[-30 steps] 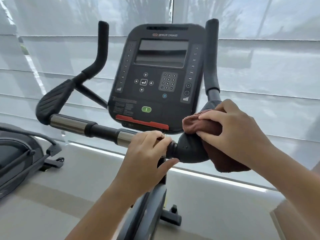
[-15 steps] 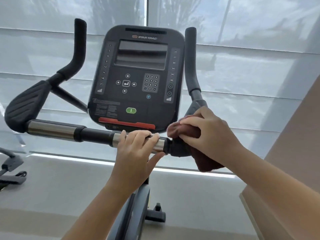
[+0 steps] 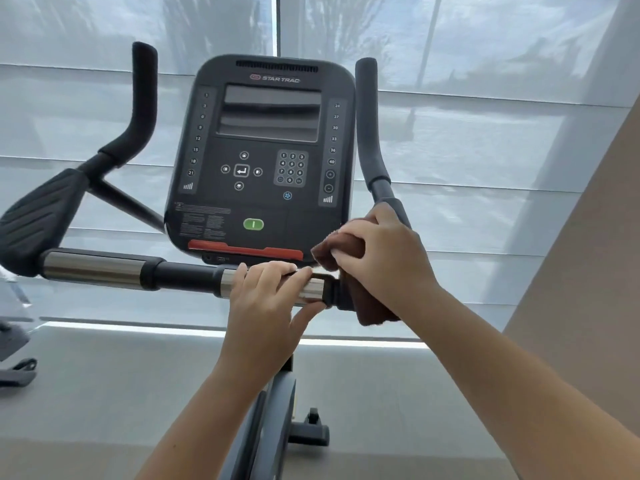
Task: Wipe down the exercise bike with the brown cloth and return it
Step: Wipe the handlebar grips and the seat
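The exercise bike's black console [image 3: 263, 161] faces me, with a handlebar [image 3: 104, 268] of black and chrome sections running across below it. My left hand [image 3: 266, 306] grips the right chrome section of that bar, fingers curled over the top and thumb underneath. My right hand [image 3: 377, 258] holds the brown cloth [image 3: 367, 306] bunched around the black right elbow pad of the handlebar, just right of my left hand. Part of the cloth hangs below the pad. The pad itself is mostly hidden by cloth and hand.
Two upright black grips [image 3: 143, 98] [image 3: 369, 126] rise beside the console, and a ribbed left elbow pad [image 3: 41, 216] sits at the bar's left end. Window blinds [image 3: 485, 133] fill the background. Another machine's base [image 3: 14, 355] lies at the left edge. A beige wall [image 3: 588, 289] stands right.
My right hand and the cloth have slid left along the right pad towards my left hand. My left hand keeps its grip on the chrome bar. The view has shifted slightly.
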